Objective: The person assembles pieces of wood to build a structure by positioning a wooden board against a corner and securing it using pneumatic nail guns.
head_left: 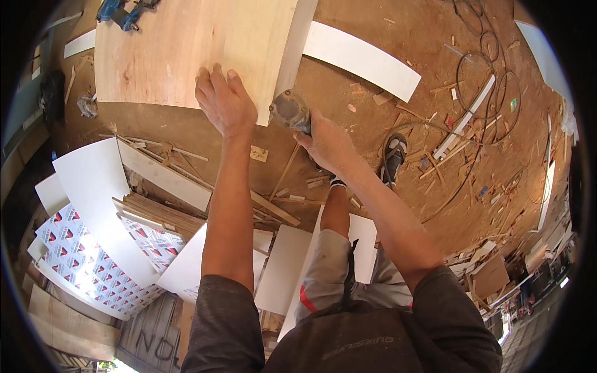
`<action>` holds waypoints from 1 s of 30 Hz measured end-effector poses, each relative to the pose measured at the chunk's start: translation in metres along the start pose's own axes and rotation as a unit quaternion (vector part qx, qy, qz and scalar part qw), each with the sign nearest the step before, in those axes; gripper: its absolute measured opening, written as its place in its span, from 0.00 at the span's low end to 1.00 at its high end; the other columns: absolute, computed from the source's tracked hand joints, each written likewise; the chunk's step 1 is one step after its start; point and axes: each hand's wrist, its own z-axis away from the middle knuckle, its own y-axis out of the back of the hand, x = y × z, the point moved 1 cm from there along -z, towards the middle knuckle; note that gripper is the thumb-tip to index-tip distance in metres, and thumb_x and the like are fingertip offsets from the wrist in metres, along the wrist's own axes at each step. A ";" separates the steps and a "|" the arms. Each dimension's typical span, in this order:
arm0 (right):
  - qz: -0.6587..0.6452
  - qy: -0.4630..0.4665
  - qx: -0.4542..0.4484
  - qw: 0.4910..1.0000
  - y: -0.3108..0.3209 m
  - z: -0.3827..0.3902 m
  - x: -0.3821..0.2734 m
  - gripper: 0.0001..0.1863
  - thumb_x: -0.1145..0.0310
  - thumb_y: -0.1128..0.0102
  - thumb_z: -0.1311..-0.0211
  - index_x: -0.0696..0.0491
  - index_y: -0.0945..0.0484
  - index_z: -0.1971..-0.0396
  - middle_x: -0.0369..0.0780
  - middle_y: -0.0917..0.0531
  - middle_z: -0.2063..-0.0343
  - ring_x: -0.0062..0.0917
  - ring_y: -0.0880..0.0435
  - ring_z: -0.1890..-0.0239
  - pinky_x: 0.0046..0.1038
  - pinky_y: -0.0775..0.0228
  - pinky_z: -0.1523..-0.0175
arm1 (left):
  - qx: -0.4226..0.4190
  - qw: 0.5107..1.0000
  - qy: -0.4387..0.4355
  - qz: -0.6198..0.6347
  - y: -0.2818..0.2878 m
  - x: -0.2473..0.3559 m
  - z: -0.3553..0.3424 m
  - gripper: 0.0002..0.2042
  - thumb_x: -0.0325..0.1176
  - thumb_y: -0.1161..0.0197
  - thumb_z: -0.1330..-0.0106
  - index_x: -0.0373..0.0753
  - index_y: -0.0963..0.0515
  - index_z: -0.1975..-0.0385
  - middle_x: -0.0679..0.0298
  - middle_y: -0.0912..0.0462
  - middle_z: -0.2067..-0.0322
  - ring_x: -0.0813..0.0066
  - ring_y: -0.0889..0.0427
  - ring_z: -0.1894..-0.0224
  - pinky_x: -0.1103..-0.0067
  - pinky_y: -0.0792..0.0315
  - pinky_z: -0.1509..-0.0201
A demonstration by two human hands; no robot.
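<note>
My left hand [225,99] rests with fingers apart on a pale plywood board [155,56], near its lower edge. A narrow panel edge [295,43] runs along the board's right side. My right hand [323,140] grips a grey power tool [288,109] with a round, bolted head, held against the board's lower right corner. Its lower body is largely hidden by the hand. A blue-and-black power tool [121,13] lies on the board's upper left.
White panels [90,186], printed-film sheets [74,242] and wood strips [273,208] lie left and below. A white strip [360,59] lies beyond the board. Coiled hose [491,53] and offcuts litter the brown floor [454,186]. My shoe [393,158] stands right of my hand.
</note>
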 end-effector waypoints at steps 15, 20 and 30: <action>-0.014 0.031 0.014 0.999 0.005 -0.012 0.007 0.21 0.63 0.39 0.39 0.60 0.33 0.53 0.55 0.18 0.64 0.51 0.19 0.58 0.45 0.28 0.55 | 0.015 1.000 -0.012 -0.005 -0.002 -0.002 -0.003 0.20 0.40 0.55 0.27 0.32 0.29 0.44 0.46 0.35 0.39 0.48 0.37 0.39 0.59 0.39 0.37; -0.043 0.003 0.041 0.998 0.022 -0.005 0.010 0.21 0.63 0.40 0.39 0.58 0.33 0.52 0.55 0.18 0.64 0.51 0.19 0.58 0.45 0.29 0.54 | 0.013 1.000 -0.004 -0.011 0.000 -0.003 -0.003 0.20 0.40 0.55 0.27 0.33 0.29 0.44 0.46 0.34 0.39 0.48 0.37 0.39 0.59 0.39 0.37; -0.026 0.017 0.026 0.999 -0.002 -0.004 -0.004 0.24 0.62 0.39 0.40 0.60 0.34 0.50 0.55 0.18 0.65 0.51 0.19 0.58 0.44 0.28 0.54 | 0.017 1.000 -0.001 -0.008 0.000 -0.002 -0.003 0.19 0.38 0.54 0.28 0.33 0.29 0.45 0.47 0.34 0.39 0.48 0.36 0.40 0.59 0.39 0.38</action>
